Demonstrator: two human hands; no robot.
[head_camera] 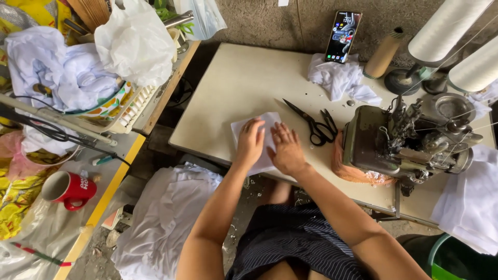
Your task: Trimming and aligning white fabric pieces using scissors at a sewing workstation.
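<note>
- Pressing down on a small white rectangular piece of cloth point(259, 136), both of the person's hands lie flat at the near edge of the cream-coloured work table point(233, 88).
- The left hand point(251, 142) rests palm down on the cloth with its fingers stretched out and close together; it grips nothing and only presses on the fabric.
- The right hand point(286, 150) lies just beside it, also palm down with fingers spread slightly, covering the cloth's right part; it too holds nothing closed in its grasp.
- The cloth sits between the table's front edge and a pair of black-handled scissors point(314, 124), which lie closed, near the right hand but apart from it.
- To the right of the scissors stands a worn grey metal sewing machine point(399, 142) with thin white threads running up to two large white thread cones point(456, 36) at the table's far right corner.
- A bare tan cardboard cone point(383, 54) stands tilted beside those spools.
- A crumpled white rag point(340, 78) lies at the far side of the table, and a smartphone with a lit screen point(343, 36) leans upright against the wall just behind it.
- On the left, well apart from the hands, a red ceramic mug point(70, 189) lies on its side on a yellow-edged bench.
- Behind the mug, a pale plastic basket point(136, 110) holds heaped white garments point(57, 72).
- More white fabric point(166, 218) is piled on the floor beside the person's left arm.
</note>
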